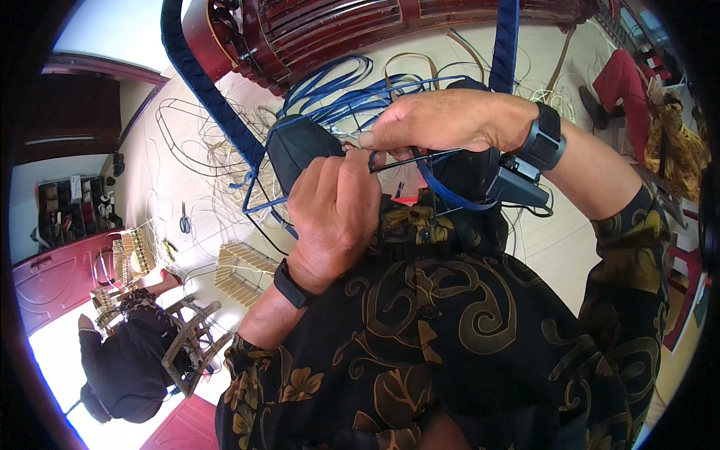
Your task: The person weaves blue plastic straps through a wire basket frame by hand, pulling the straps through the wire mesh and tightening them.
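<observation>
My left hand (pixel 336 204) is closed, its fingers curled at one end of a thin dark rod (pixel 409 160). My right hand (pixel 442 121) bends over from the right, its thumb and fingers pinched together against the left fingertips. What the right fingers pinch is hidden. A blue strip (pixel 444 192) hangs in a loop below the right hand. Around my hands stands a frame with blue-wrapped bars, one bar (pixel 214 94) rising at the left and another bar (pixel 505 46) at the right. Thin blue-covered wire joins the left bar near my left hand.
Coiled blue strips (pixel 330 91) and tangled pale strands (pixel 217 157) cover the floor ahead. Dark red wooden furniture (pixel 337 34) stands beyond. Scissors (pixel 185 218), pliers (pixel 170 248) and a slatted bundle (pixel 241 271) lie left. Another person (pixel 131 356) sits at lower left; red trousers (pixel 624 86) show right.
</observation>
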The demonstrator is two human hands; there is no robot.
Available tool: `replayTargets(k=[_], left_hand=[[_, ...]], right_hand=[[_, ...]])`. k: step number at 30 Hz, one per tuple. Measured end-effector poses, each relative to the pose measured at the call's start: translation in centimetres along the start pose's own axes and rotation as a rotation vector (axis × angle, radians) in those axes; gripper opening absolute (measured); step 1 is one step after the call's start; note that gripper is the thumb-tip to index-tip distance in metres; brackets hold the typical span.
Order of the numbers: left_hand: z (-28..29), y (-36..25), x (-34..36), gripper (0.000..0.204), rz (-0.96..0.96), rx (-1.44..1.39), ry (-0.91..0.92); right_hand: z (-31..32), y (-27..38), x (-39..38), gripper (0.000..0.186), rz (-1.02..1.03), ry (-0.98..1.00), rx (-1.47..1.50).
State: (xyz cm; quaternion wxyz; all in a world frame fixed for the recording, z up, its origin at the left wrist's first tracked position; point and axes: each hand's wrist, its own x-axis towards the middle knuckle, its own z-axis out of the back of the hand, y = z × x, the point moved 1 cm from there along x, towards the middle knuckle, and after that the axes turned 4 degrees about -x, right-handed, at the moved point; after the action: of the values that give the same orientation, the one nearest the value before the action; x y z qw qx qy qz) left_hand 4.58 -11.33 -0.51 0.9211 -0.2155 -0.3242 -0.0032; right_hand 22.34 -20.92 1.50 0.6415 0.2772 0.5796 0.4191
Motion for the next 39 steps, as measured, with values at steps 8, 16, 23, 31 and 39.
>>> replayTargets(k=[8,16,23,31,39], left_hand=[[-0.1,0.1,-0.1,0.034,-0.067,0.002,-0.013],[0.3,-0.2,0.2,0.037,0.062,-0.063,-0.002],[1.4,0.2,0.6,0.027,0.092,-0.162,0.071],[1.2,0.5,0.2,0.013,0.034,-0.155,0.077],[2.6,0.9,0.8,0.011,0.220,-0.344,0.205]], right_hand=[[-0.5,-0.4,0.6,0.019,0.030,-0.012,0.216],[-0.4,0.0,-0.1,0.006,0.168,-0.133,0.108],[-0.3,-0.3,-1.1,0.009,0.236,-0.326,-0.279],[-0.6,-1.1,-1.8,0.011,0.245,-0.375,-0.174],[-0.9,-0.2,-2.3,0.011,0.364,-0.413,-0.321]])
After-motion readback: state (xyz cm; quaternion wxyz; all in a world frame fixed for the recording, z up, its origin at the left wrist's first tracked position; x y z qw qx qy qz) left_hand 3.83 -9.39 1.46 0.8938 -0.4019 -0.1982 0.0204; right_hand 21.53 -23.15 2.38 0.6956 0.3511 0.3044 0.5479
